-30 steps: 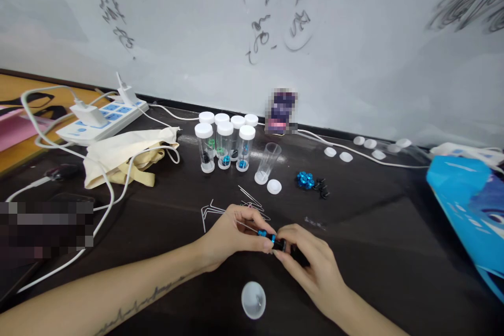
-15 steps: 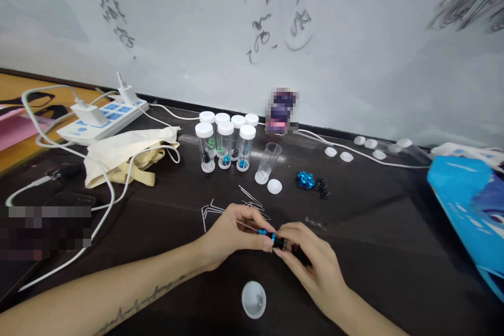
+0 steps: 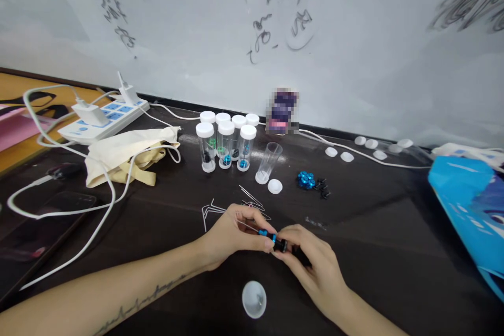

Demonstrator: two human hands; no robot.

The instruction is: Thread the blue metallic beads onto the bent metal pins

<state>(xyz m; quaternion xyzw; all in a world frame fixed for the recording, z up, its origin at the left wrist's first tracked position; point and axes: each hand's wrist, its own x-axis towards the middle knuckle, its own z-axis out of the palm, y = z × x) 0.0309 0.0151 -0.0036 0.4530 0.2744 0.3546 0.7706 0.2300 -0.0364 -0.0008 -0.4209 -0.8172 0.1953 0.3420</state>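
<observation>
Both hands meet above the dark table around a small blue-and-black cylindrical piece [image 3: 271, 237]. A thin metal rod [image 3: 248, 226] runs from its blue end back under the fingers of my left hand [image 3: 240, 231]. Thumb and fingers of that hand pinch the blue part. My right hand [image 3: 309, 254] is closed on the black end, which its fingers partly hide. Just behind the left hand lie several thin hex keys [image 3: 212, 209]. Nearer to me stands a translucent white cup [image 3: 254, 299] with something small inside.
Several white-capped clear tubes [image 3: 226, 144] stand behind, beside an uncapped tube [image 3: 269, 163] and a white cap [image 3: 274, 186]. Blue round parts [image 3: 306, 179] and black screws [image 3: 323, 188] lie to the right. A cloth bag [image 3: 118, 155], power strip [image 3: 104, 121] and cables are left; a blue bag [image 3: 460, 205] is right.
Almost nothing differs; both hands keep their hold on the blue-and-black piece. The view has shifted very slightly.
</observation>
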